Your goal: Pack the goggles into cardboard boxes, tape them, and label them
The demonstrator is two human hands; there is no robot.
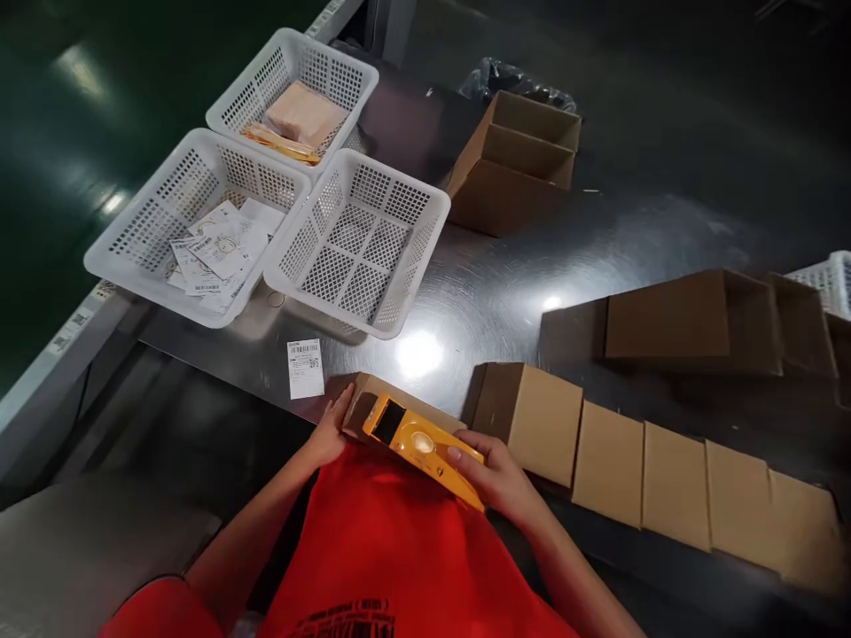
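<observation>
My right hand (493, 471) grips the lower end of a yellow multimeter (425, 446), its thumb on the front. A dark rectangular window and a pale round dial face up on it. The multimeter lies tilted over an open cardboard box (435, 412) at the table's near edge, in front of my red clothing. Against the left end of that box my left hand (332, 430) is closed, fingers along the cardboard and thumb hidden. How deep the multimeter sits in the box cannot be made out. A printed paper label (306, 369) lies flat just beyond my left hand.
Three white baskets stand at the back left: one with printed papers (216, 252), one with a pinkish stack (306, 113), one bare inside (359, 257). Closed cardboard boxes (608, 452) line the near right edge. Open boxes stand farther back (509, 177) and right (668, 319).
</observation>
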